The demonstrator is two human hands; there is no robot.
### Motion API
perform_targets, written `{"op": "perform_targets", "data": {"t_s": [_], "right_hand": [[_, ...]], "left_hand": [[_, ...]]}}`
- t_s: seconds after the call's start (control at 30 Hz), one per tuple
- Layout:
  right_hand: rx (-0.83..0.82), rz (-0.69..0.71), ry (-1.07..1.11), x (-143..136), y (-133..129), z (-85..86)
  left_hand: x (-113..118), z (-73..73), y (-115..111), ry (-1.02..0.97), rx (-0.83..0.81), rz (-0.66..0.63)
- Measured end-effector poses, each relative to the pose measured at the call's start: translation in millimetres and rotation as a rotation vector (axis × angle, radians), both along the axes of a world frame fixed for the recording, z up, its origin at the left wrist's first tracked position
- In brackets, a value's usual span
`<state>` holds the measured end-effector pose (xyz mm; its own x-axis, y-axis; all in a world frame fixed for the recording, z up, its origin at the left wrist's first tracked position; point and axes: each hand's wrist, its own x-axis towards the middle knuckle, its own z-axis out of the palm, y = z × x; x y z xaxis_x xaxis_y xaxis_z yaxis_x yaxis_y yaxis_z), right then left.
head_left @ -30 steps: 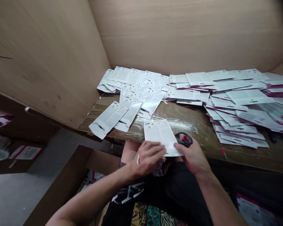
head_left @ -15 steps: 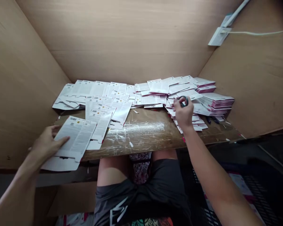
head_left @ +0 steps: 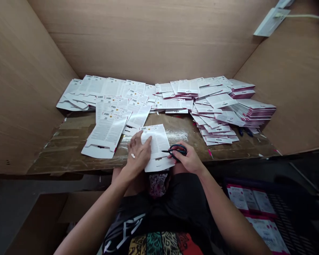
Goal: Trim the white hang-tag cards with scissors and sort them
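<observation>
A white printed card packet [head_left: 158, 140] with a hang-hole flap lies at the table's front edge, the flap towards me. My left hand [head_left: 138, 152] holds its left side, thumb on top; a small white scrap [head_left: 133, 156] clings to the back of the hand. In my right hand [head_left: 188, 157] is a pair of small scissors [head_left: 179, 150] with dark looped handles. Their tips point left over the packet, close to the flap's fold. Whether the blades touch the card I cannot tell. Overlapping packets [head_left: 110, 129] lie to the left of my left hand.
More packets [head_left: 114, 86] line the back of the table [head_left: 69, 141]. Loose packets [head_left: 215, 129] and stacks [head_left: 257, 111] fill the right, near a dark-handled tool [head_left: 246, 132]. Cardboard panels [head_left: 149, 42] enclose the table. Below are a basket [head_left: 284, 212] of packs and a cardboard box [head_left: 42, 219].
My left hand has brought the packet from the left to the front middle. My right hand has come in from the right packet pile with the scissors, now beside the packet.
</observation>
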<state>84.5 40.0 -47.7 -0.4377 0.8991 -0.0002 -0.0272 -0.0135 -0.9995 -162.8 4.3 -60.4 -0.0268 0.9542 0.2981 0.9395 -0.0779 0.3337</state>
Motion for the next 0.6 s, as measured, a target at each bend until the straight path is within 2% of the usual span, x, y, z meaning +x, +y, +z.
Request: {"op": "perform_targets", "data": {"t_s": [0.07, 0.13, 0.33, 0.5, 0.6], "right_hand": [[0.029, -0.005, -0.053, 5, -3, -6.1], [0.048, -0.018, -0.074, 10, -6, -10.3], [0.029, -0.059, -0.108, 23, -12, -13.1], [0.050, 0.006, -0.119, 18, -12, -11.5], [0.025, -0.017, -0.072, 16, -10, -12.0]], "left_hand": [[-4, -5.6, 3, 0.038, -0.018, -0.195], [-7, -8.1, 5, 0.074, -0.044, -0.302], [-2, -7.9, 5, 0.151, -0.050, -0.265], [0, -8.1, 4, 0.163, -0.028, -0.253], [-1, -6.8, 5, 0.164, -0.032, -0.260]]}}
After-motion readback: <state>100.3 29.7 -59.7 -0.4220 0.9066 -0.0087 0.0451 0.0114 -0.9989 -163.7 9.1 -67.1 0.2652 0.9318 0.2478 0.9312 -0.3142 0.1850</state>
